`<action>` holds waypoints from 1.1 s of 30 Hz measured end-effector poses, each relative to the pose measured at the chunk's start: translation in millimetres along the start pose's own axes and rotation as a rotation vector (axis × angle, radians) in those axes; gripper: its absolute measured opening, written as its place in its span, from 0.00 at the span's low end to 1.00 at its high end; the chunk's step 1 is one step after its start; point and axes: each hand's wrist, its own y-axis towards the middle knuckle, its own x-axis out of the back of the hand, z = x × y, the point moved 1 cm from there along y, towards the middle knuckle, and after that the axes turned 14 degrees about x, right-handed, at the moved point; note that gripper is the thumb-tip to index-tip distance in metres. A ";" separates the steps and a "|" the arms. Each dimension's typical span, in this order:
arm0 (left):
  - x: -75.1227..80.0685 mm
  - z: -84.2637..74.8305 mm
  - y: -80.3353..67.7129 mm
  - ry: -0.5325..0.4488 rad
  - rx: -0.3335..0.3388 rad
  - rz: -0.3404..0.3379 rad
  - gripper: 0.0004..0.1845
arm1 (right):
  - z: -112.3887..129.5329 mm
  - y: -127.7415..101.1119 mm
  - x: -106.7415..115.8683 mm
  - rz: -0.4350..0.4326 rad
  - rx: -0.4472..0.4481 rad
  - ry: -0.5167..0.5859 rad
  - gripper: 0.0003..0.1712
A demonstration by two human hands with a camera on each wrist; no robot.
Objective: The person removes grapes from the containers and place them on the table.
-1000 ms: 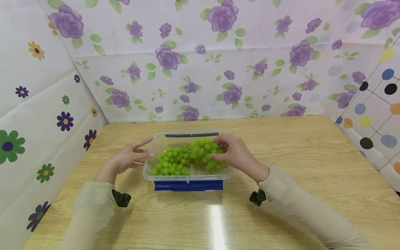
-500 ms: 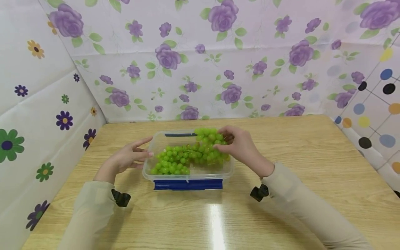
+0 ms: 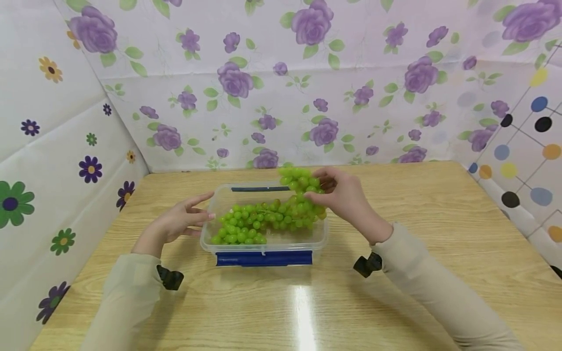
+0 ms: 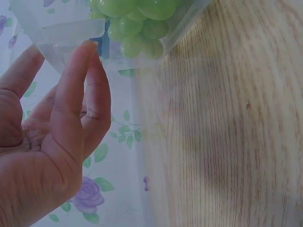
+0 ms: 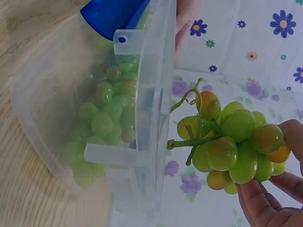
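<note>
Right at six o'clock, nearest us, the wooden table [image 3: 281, 312] catches a bright strip of glare, and both beige sleeves come up from the bottom corners, each with a small black wrist camera. Next, at centre, sits the clear plastic container [image 3: 263, 243] with its blue clip [image 3: 263, 258] on the near wall, green grapes [image 3: 246, 226] heaped inside. At nine o'clock of the box, the left hand [image 3: 177, 224] is open, fingers straight and relaxed, fingertips [image 4: 87, 52] touching the container's rim and gripping nothing. At about two o'clock of the box, the right hand [image 3: 344, 197] pinches a bunch of grapes [image 3: 300, 183], fingers curled round it, held above the far right corner; the right wrist view shows that bunch clear of the container wall, stem sticking out. Beyond, at twelve o'clock, the purple-rose backdrop [image 3: 281, 87] closes off the table's far edge.
</note>
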 end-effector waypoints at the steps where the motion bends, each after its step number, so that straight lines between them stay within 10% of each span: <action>1: -0.1 -0.4 -0.1 -0.001 -0.001 0.001 0.45 | -0.3 -0.1 1.8 -0.003 -0.006 0.003 0.23; 33: -0.9 -0.8 0.4 -0.007 -0.010 0.009 0.44 | -27.4 -8.8 35.3 -0.100 -0.122 -0.003 0.26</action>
